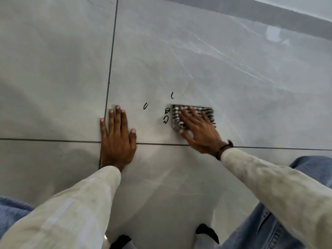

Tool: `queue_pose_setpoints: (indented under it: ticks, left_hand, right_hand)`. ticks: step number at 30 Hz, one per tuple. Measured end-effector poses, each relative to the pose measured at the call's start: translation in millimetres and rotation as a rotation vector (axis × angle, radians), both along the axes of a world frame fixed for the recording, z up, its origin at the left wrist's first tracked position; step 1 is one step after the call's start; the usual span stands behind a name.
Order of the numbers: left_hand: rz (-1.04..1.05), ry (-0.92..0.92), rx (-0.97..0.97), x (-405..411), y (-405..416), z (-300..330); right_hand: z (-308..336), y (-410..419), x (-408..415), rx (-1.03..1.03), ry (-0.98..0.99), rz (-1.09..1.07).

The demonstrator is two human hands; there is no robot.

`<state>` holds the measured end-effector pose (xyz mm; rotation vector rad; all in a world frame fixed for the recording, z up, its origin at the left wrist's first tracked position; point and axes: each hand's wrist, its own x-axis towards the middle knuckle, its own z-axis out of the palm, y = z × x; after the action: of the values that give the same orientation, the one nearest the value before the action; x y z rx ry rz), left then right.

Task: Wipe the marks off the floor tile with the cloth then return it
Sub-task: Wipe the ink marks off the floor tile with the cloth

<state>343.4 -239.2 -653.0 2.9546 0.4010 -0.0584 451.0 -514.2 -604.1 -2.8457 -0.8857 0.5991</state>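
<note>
A folded cloth (208,112) with dark and white stripes lies flat on the pale grey floor tile (197,60). My right hand (199,132) presses down on it, fingers spread over its left half. Black pen marks (167,115) sit just left of the cloth's edge, with one short stroke (172,95) above it and another stroke (145,106) further left. My left hand (116,139) rests flat on the floor, palm down and fingers apart, across the grout line near the tile's corner, holding nothing.
Dark grout lines (111,60) run up the floor and across below the hands. A grey skirting band (269,17) crosses the top right. My knees in blue jeans (280,230) frame the bottom corners. A watch is on my right wrist (225,149).
</note>
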Motion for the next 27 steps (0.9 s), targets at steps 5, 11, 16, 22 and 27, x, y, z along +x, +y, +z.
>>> queue_pose_setpoints:
  ticks: [5,11,16,22,27]
  left_hand:
    - [0.002,0.002,0.014,0,1,-1]
    - [0.002,-0.002,0.020,2,1,-1]
    - [0.003,0.008,0.016,1,0,0]
    - [0.000,-0.002,0.000,1,0,1]
    - [0.002,0.006,0.003,2,0,-1]
  right_hand:
    - [-6,41,75,-0.024,0.007,-0.259]
    - [-6,31,44,0.004,-0.013,0.086]
    - [-9,12,92,-0.050,0.011,-0.210]
    - [-5,37,47,-0.014,0.000,0.072]
    - [-4,28,94,-0.070,0.035,-0.193]
